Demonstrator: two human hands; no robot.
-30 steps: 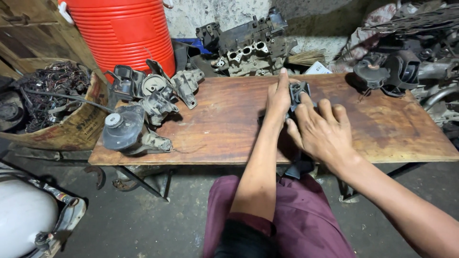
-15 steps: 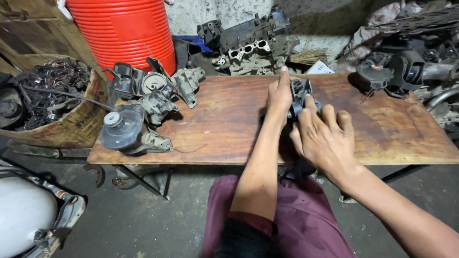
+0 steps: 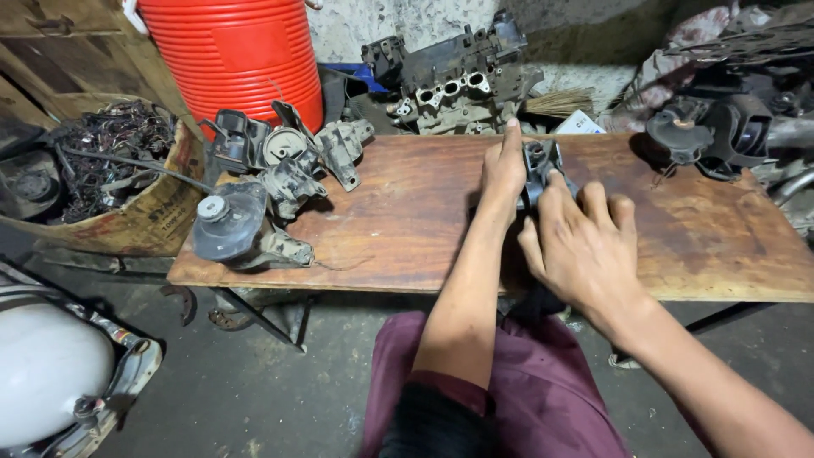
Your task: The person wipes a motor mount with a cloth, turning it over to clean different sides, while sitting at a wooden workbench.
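A dark metal engine mount part [image 3: 540,161] lies on the brown wooden table [image 3: 407,203] near its middle. My left hand [image 3: 503,170] rests flat against the part's left side, index finger stretched toward the far edge. My right hand [image 3: 585,242] covers the near end of the part, fingers laid over it. Most of the part is hidden under both hands.
Several grimy engine mounts [image 3: 271,178] crowd the table's left end. A red ribbed cooler [image 3: 233,55] and an engine block [image 3: 454,80] stand behind. A cardboard box of wires [image 3: 110,170] is left, more mounts [image 3: 712,136] at far right, a white tank [image 3: 47,373] bottom left.
My right hand has slid slightly forward over the part. The left hand keeps its place; the view has shifted a little.
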